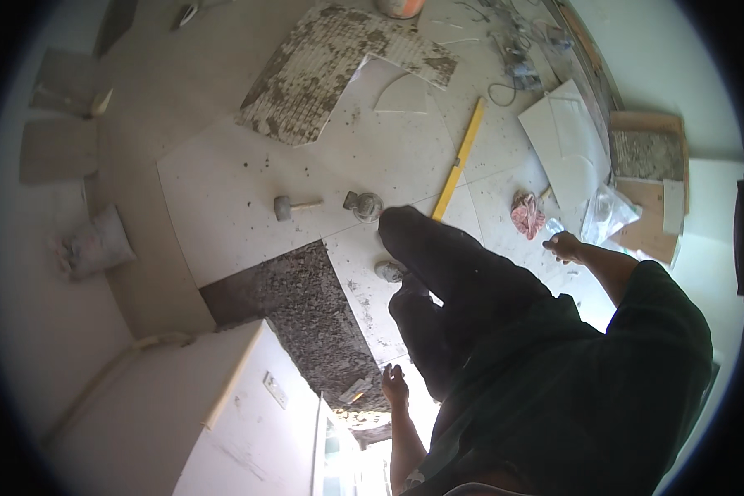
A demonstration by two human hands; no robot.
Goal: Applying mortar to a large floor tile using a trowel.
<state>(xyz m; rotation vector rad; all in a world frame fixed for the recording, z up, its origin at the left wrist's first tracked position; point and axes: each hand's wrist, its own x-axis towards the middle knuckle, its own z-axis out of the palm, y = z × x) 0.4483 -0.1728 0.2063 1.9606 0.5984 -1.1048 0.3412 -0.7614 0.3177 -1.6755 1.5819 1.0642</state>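
Observation:
My left hand point(395, 386) hangs at my side, fingers loosely curled and apart, with nothing seen in it. A trowel point(355, 390) lies near it on the dark mortar bed point(293, 302). My right hand point(563, 247) is held out to the right, its fingers bent but apart. Just beyond it is a small clear plastic item point(554, 225); I see no grip on it. A crumpled pinkish-red cloth or bag point(527, 217) lies close by. One dusty shoe point(365, 207) is forward on the pale tiles, the other shoe point(389, 271) behind it.
A rubber mallet point(283, 208) lies left of my front foot. Ahead are a yellow spirit level point(459, 161) and a mortar-smeared cut tile point(331, 74). White tile pieces point(566, 136), a plastic bag point(608, 213) and cardboard point(649, 219) sit right; a low wall point(231, 397) stands left.

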